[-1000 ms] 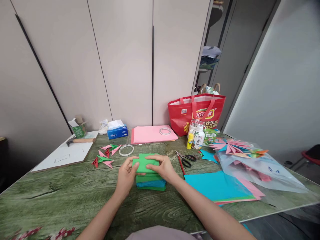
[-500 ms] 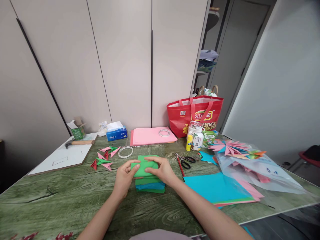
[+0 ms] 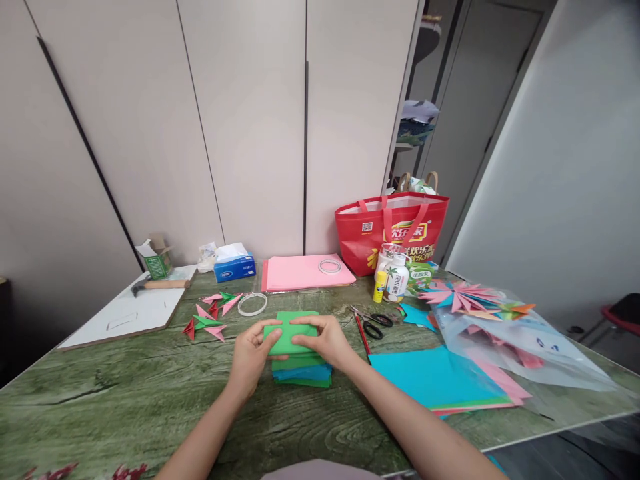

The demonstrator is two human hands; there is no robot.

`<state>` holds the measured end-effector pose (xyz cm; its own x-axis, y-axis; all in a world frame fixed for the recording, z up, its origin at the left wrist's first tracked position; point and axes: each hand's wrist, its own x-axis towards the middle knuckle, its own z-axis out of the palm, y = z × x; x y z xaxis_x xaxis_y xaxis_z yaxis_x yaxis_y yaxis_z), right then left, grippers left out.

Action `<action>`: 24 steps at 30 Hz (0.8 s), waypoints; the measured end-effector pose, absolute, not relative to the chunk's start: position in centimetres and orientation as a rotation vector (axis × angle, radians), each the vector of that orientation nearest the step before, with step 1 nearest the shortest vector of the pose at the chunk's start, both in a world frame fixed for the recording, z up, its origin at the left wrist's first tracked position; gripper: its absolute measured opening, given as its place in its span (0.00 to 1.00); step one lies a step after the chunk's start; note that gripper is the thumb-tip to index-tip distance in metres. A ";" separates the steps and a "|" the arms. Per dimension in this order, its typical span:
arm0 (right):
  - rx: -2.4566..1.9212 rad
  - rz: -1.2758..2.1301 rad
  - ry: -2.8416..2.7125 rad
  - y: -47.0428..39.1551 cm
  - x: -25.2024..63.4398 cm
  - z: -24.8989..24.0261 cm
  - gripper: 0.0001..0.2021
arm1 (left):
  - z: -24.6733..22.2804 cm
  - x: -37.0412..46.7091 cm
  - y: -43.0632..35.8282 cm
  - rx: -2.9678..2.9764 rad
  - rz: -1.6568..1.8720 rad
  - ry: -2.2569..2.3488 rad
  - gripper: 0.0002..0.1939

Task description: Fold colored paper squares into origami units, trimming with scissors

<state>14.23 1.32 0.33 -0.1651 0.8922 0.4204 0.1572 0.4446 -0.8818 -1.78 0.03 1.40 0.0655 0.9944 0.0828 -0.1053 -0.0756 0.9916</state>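
Note:
A small rectangle of green paper [image 3: 286, 341] is pinched between my two hands, above the middle of the table. My left hand [image 3: 254, 352] grips its left end, thumb on the near face and fingers along the top and underneath. At the right end, my right hand [image 3: 326, 340] holds it with the thumb in front and the fingers over the upper edge. Directly beneath lies a stack of green and blue paper pieces [image 3: 303, 375], partly hidden by the held piece. Whether the held paper is folded or several layers thick I cannot tell.
Scissors [image 3: 373, 323], a red pencil [image 3: 363, 335] and blue sheets [image 3: 430, 377] lie to the right. Folded paper pieces [image 3: 207, 323] and a tape roll [image 3: 253, 305] sit to the left. Behind stand a glue stick [image 3: 379, 287], a red bag [image 3: 360, 247] and a tissue box [image 3: 235, 268].
The view has shifted very slightly. Both hands keep the same hold on the green paper, and nothing else has visibly moved.

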 end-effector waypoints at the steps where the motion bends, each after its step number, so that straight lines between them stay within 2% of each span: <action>1: -0.931 0.856 -1.620 1.3 14.2 0.3 0.15 | 1.4 -1.8 0.0 1.220 1.263 1.043 0.20; 12: -0.931 0.860 -1.628 1.7 14.3 -0.1 0.14 | 1.5 -1.7 -0.1 1.184 1.265 1.032 0.21; 19: -0.996 0.783 -1.615 1.4 14.5 0.5 0.22 | 1.3 -1.6 0.1 1.228 1.326 1.002 0.17; 24: -1.054 0.740 -1.630 1.4 14.7 0.6 0.16 | 1.2 -1.5 0.0 1.211 1.372 1.018 0.17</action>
<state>14.66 1.45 0.57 -0.1026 0.9028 0.4177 0.2801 0.4291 -0.8587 -1.48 0.03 1.22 0.0018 0.9892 0.1468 -0.1461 -0.1450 0.9786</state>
